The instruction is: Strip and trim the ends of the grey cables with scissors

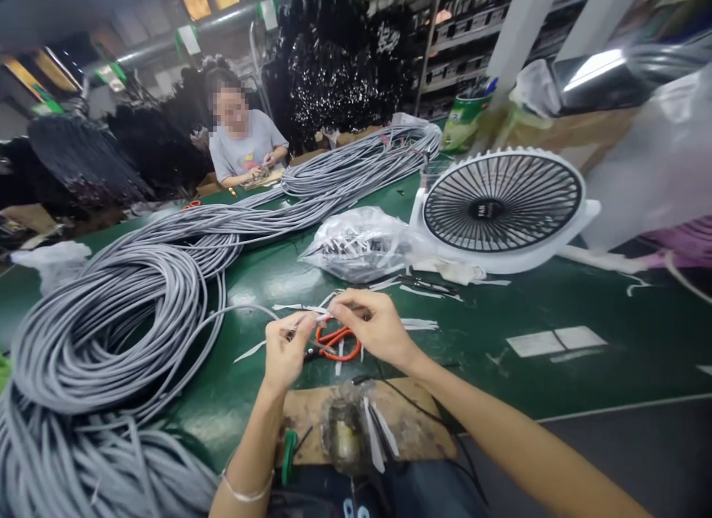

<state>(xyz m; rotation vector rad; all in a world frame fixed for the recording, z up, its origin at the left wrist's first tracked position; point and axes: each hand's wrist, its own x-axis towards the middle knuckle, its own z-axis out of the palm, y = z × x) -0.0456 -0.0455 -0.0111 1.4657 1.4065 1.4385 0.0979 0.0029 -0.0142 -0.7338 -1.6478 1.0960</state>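
My left hand (pixel 286 351) is closed in a pinch around the end part of a grey cable (pixel 245 308), which curves over from the big coil on the left. Close beside it, my right hand (pixel 375 326) pinches a thin white strip (pixel 322 315) at the cable's end; the fingers partly hide where strip and cable meet. Under the hands lie scissors with orange handles (pixel 356 352). Loose white strips (pixel 420 324) are scattered around them on the green table (pixel 461 340).
Coiled grey cables (pixel 111 317) cover the left side and run back. A white fan (pixel 500 210) stands behind a plastic bag (pixel 356 243) at right. A stained board (pixel 305 407) lies near me, with a green-handled tool (pixel 289 455). Another person (pixel 248 143) works across the table.
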